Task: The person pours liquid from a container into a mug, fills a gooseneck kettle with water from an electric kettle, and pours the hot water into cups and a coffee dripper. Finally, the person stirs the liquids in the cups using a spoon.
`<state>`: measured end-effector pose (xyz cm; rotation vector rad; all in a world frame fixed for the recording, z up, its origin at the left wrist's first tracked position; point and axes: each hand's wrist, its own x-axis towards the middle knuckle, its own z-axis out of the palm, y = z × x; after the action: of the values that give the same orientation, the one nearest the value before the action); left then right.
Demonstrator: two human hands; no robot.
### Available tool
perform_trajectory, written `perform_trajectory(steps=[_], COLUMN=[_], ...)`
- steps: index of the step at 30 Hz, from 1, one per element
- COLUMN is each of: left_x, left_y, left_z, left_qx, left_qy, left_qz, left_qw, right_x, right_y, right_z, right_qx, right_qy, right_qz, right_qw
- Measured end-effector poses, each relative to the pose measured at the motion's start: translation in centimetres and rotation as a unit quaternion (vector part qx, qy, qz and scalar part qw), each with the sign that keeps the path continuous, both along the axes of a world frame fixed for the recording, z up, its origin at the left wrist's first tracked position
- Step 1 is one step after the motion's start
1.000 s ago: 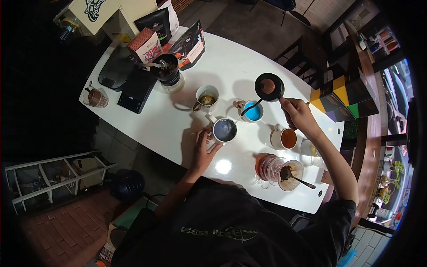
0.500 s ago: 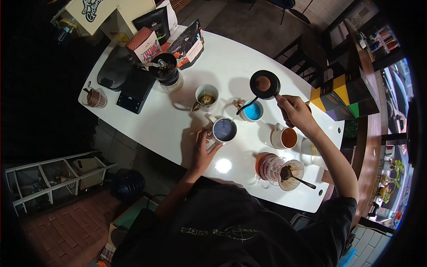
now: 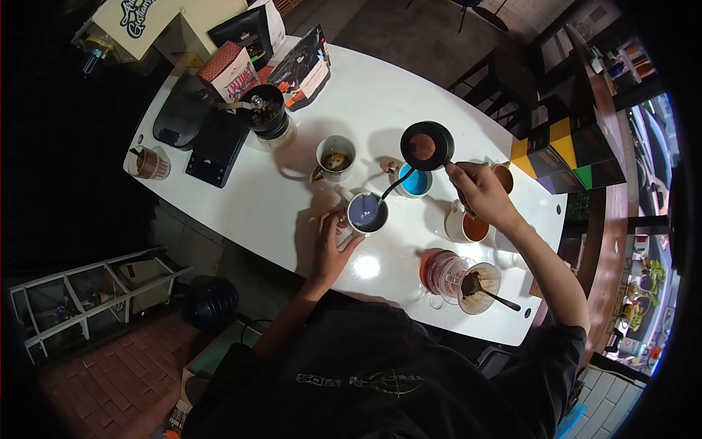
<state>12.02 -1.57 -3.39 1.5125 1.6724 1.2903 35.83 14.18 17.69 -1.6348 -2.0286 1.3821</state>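
Note:
My right hand (image 3: pixel 482 192) grips the handle of a black gooseneck kettle (image 3: pixel 426 146), held tilted. The kettle's thin spout points down into a white cup (image 3: pixel 357 230), where a stream enters bluish-purple liquid (image 3: pixel 368 213). The fingers and thumb of my left hand (image 3: pixel 334 249) curl around the side of this cup, steadying it on the table. Close by are a mug (image 3: pixel 326 171) with something yellowish at its bottom and a cup of bright blue liquid (image 3: pixel 416 182). Below my right hand stands a white mug (image 3: pixel 455 228) of amber liquid.
At the near right, a glass server (image 3: pixel 436 271) stands beside a dripper (image 3: pixel 488 301) holding grounds and a spoon. A hand grinder (image 3: pixel 272 130), black scale (image 3: pixel 213 162), coffee bags (image 3: pixel 306 72) and a small glass (image 3: pixel 151 162) occupy the left. Dark boxes (image 3: pixel 567 154) line the right.
The kettle has shifted slightly left and nearer, its spout tip now lower, at the cup's mouth. My left hand stays on the cup. The view has moved a little.

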Motion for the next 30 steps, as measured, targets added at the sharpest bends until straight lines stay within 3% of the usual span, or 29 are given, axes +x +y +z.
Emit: perform_trajectory(steps=[7,19,30], left_x=[0.0,0.0,0.0], left_y=[-0.1,0.2,0.0], left_z=[-0.2,-0.2,-0.2], left_qx=[-0.004,0.025,0.003], left_qy=[0.006,0.010,0.004], left_qz=[-0.001,0.007,0.002], left_qw=[1.000,1.000,1.000], right_x=[-1.1,-0.6,-2.2], right_y=[0.9,0.5,0.6], right_z=[-0.6,0.9,-0.4], right_qx=[0.042,0.017,0.057], right_qy=[0.002,-0.055,0.002], right_qz=[0.012,0.019,0.020], right_qw=[0.999,0.998,0.998])
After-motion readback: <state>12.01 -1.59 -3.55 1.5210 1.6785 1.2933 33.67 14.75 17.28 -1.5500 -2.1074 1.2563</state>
